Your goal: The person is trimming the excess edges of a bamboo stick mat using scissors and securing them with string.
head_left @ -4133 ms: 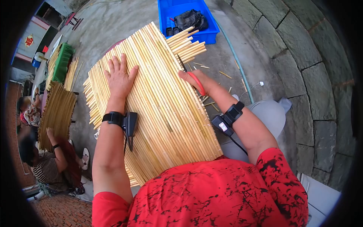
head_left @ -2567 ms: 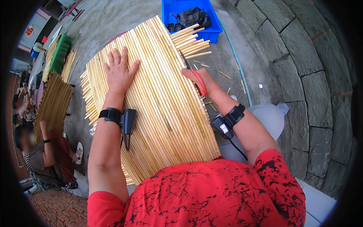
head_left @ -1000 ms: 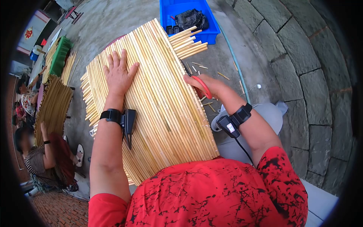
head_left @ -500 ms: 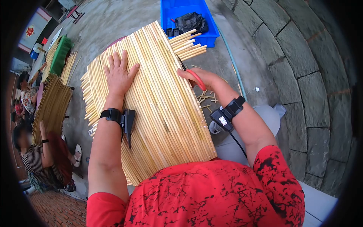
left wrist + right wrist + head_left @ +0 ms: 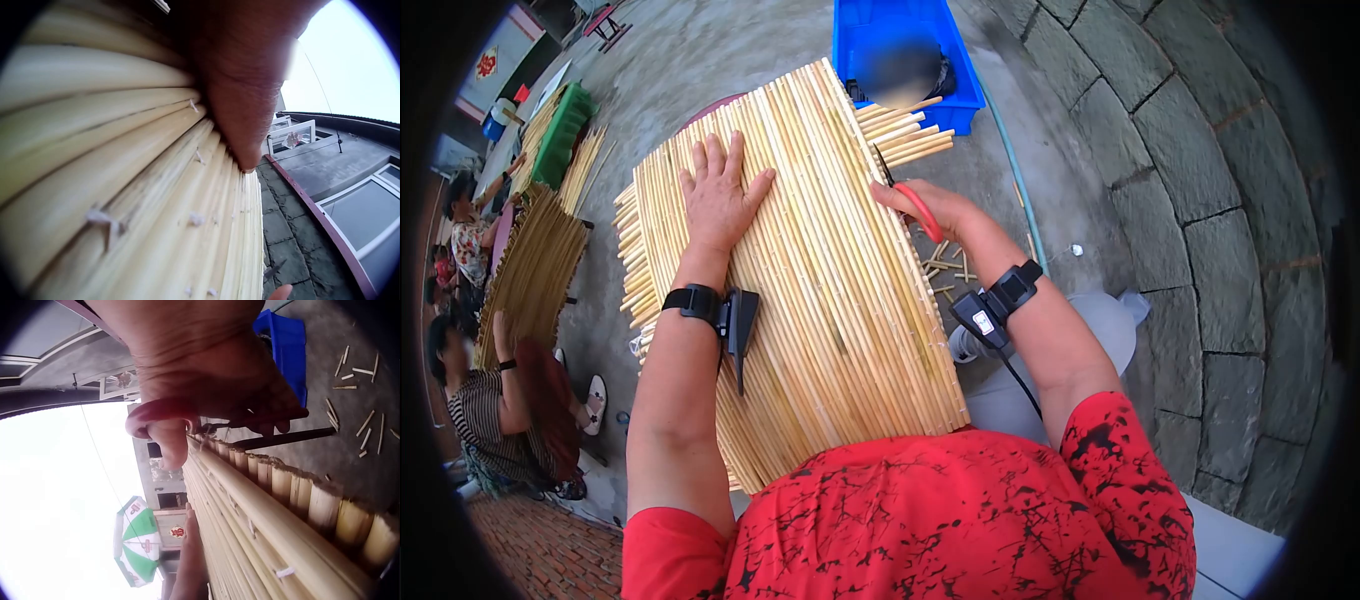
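A mat of pale reed sticks (image 5: 830,290), tied with short white threads, lies across the person's front in the head view. The left hand (image 5: 721,198) rests flat on its upper left part, fingers spread; in the left wrist view its thumb side (image 5: 244,94) touches the sticks. At the mat's right edge the right hand (image 5: 930,208) grips red-handled scissors (image 5: 922,210), its thumb through one loop. In the right wrist view the dark blade (image 5: 290,437) lies beside the cut stick ends (image 5: 325,506). Longer uncut ends (image 5: 910,135) stick out above that hand.
Beyond the mat stands a blue crate (image 5: 960,80) with a dark bag inside. Cut stick pieces (image 5: 945,265) lie on the concrete floor, near a thin hose (image 5: 1015,170). At the left, another person sits by a second reed mat (image 5: 540,260) and a green container (image 5: 563,140).
Compared with the earliest frame, the mat's left part and the left hand look much the same. The right hand dipped lower along the edge, then came back up; fewer uncut ends stick out beside it.
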The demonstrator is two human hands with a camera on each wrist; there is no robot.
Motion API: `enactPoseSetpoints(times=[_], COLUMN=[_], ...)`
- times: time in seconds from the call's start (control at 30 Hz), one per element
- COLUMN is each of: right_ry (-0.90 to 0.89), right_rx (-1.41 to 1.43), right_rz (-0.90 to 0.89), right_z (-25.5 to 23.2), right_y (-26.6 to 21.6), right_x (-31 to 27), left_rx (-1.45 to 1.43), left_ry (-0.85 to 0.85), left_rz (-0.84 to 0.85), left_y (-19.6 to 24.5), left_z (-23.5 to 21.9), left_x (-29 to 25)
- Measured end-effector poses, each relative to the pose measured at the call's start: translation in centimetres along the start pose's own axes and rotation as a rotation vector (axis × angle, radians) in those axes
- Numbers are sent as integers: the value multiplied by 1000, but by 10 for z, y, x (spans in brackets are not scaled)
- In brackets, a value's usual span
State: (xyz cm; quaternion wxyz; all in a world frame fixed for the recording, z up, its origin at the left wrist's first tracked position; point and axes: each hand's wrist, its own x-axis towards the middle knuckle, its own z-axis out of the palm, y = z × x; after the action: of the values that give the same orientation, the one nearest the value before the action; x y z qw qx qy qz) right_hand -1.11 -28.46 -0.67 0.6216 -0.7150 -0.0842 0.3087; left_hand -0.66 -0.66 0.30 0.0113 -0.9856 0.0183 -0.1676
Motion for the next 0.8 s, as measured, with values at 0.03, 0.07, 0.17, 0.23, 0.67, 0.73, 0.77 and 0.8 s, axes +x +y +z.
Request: enactPoseSetpoints(times=[0.03,0.07,0.17,0.23,0.67,0.73,0.77,0.8], right_ry=[-5,-11,61,83,289,219,150,151], right_rx=[-63,-124,-163,-170,2,35,69,69], right_rz=[-7,-14,8,20,64,64,68,67], right_z=[0,0,2,2,14,11,10,11], right_y=[-4,-6,-5,-1,8,7,7,6], right_x=[-2,-3,-1,1,-13,-14,-14,-13], left_rx=[-5,-10,-21,-11,-17,-9,-3,3], left_ry=[4,7,33,24,27,33,30,27], left_rz=[5,11,24,23,46,41,39,37], left_y=[0,-1,-2,-3,-1,-2,-1,-1], left_z=[0,0,2,2,1,1,0,0], left_x=[0,-1,-1,0,-1,-2,-2,-2])
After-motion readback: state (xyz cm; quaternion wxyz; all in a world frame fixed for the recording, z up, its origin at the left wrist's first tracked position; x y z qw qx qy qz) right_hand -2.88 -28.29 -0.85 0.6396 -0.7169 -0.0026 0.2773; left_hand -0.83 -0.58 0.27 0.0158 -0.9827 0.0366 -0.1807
